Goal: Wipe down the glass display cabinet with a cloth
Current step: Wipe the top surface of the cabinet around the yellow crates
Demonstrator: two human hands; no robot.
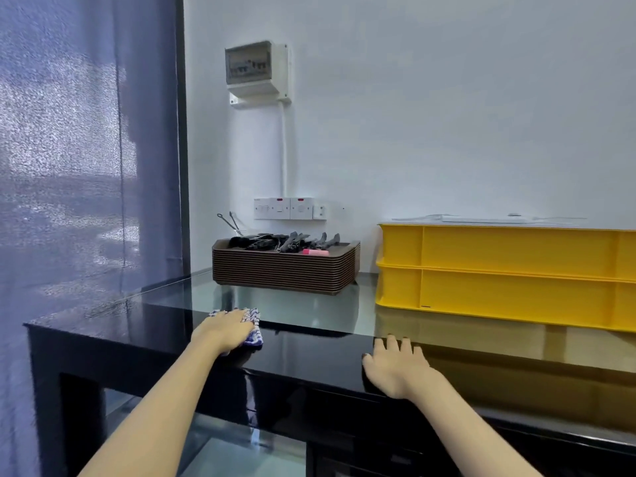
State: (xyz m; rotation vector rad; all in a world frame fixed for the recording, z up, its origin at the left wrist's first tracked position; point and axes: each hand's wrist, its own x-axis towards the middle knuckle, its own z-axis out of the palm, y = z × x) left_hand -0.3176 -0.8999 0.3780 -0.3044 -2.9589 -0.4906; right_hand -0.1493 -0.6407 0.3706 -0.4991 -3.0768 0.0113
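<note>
— White wall behind, a breaker box [256,73] up high; the glass display cabinet [309,359] runs below it, its top black and glossy; what could go wrong?

— The stack of brown trays [285,266] loaded with tongs sits near the wiping path, the yellow crates [506,273] to the right; a long forward stroke could, I judge, nudge the trays; pressing hard near the front edge could slide the cloth [254,330] off.

— And the hands?

— The left hand [225,330] lies flat, fingers spread, pressing the blue-and-white cloth onto the cabinet top near its left end; the right hand [395,364] rests open, palm down, holding nothing, bracing on the front edge.
</note>
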